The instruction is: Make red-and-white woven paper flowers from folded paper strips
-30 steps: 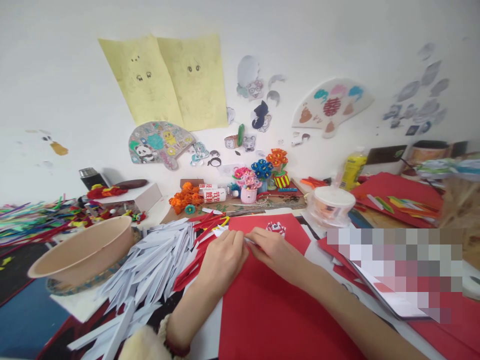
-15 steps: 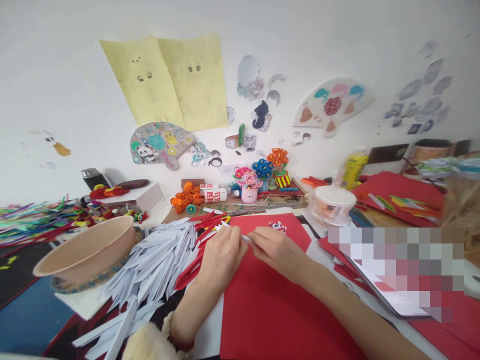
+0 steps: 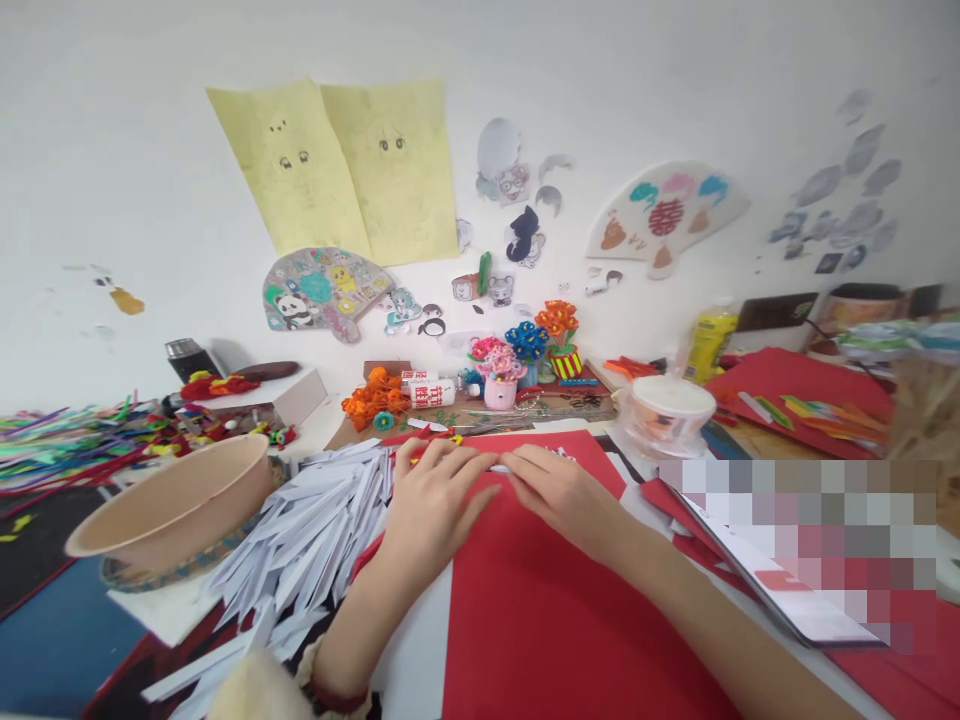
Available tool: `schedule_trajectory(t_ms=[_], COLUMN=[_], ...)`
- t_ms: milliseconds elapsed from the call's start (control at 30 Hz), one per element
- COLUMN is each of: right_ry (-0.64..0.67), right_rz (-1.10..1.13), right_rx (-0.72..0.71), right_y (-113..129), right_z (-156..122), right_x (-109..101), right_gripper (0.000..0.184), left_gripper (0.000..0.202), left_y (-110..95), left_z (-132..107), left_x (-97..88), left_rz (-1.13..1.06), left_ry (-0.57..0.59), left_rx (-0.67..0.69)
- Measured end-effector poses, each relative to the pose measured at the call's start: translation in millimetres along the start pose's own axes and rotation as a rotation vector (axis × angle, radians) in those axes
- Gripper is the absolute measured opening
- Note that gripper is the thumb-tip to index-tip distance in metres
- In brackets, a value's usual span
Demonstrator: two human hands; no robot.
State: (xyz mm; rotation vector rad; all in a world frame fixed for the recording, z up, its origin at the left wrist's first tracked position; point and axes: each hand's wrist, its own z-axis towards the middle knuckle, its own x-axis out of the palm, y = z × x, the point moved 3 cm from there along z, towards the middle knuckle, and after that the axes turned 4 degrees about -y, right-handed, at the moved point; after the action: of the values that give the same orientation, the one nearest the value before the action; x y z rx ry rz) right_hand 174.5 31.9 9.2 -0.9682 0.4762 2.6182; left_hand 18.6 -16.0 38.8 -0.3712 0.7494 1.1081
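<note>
Both hands are lying side by side near the far edge of a large red sheet of paper (image 3: 540, 600), which is covering the middle of the cluttered craft table (image 3: 150, 610). The left hand (image 3: 435, 495) is resting palm down with its fingers spread and nearly flat, pressing on the sheet's far left corner. The right hand (image 3: 559, 490) is lying beside it, fingers stretched out and close together, their tips pointing toward the left hand. Between the two sets of fingertips a small white strip of folded paper (image 3: 499, 468) is showing on the red sheet; the fingertips are touching it, but whether either hand is pinching it or only pressing it down I cannot tell.

Just left of the left hand, a heap of long white pointed paper strips (image 3: 300, 540) is fanning out toward the table's near left corner. Beyond it, a shallow beige paper bowl (image 3: 165, 500) is sitting near the left edge, with a tangle of coloured pipe cleaners (image 3: 67, 440) behind it. Along the far edge, small pots of paper flowers (image 3: 525, 350) are standing against the wall, and a round clear plastic container with a white lid (image 3: 667, 410) is sitting to the right of the red sheet's far corner.
</note>
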Motion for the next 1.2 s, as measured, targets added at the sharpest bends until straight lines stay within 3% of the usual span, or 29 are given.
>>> schedule_trajectory(t_ms=[133, 233, 500, 667, 767, 900, 1033, 1200], right_ry=[0.049, 0.080, 0.073, 0.067, 0.081, 0.018, 0.009, 0.040], right_rz=[0.199, 0.309, 0.303, 0.336, 0.452, 0.711, 0.972, 1.017], right_rx=[0.146, 0.240, 0.284, 0.313, 0.466, 0.743, 0.809, 0.730], right_y=[-1, -4, -14, -13, -15, -16, -9, -3], right_z=[0, 1, 1, 1, 1, 1, 2, 3], right_x=[0, 0, -1, -2, 1, 6, 12, 13], right_gripper=[0.020, 0.026, 0.031, 0.035, 0.039, 0.039, 0.037, 0.032], left_gripper=[0.013, 0.008, 0.016, 0.018, 0.014, 0.012, 0.012, 0.005], left_y=[0, -1, -11, -6, 1, 3, -8, -9], left_z=[-2, -3, 4, 3, 2, -1, -6, -9], left_x=[2.1, 3.7, 8.8, 12.1, 10.2, 0.9, 9.2, 18.3], left_rz=[-0.120, -0.215, -0.336, -0.431, -0.466, -0.091, -0.073, -0.245], left_ry=[0.001, 0.041, 0.217, 0.321, 0.220, -0.112, -0.051, -0.022], left_rx=[-0.051, -0.112, -0.276, -0.314, -0.320, -0.279, -0.174, -0.267])
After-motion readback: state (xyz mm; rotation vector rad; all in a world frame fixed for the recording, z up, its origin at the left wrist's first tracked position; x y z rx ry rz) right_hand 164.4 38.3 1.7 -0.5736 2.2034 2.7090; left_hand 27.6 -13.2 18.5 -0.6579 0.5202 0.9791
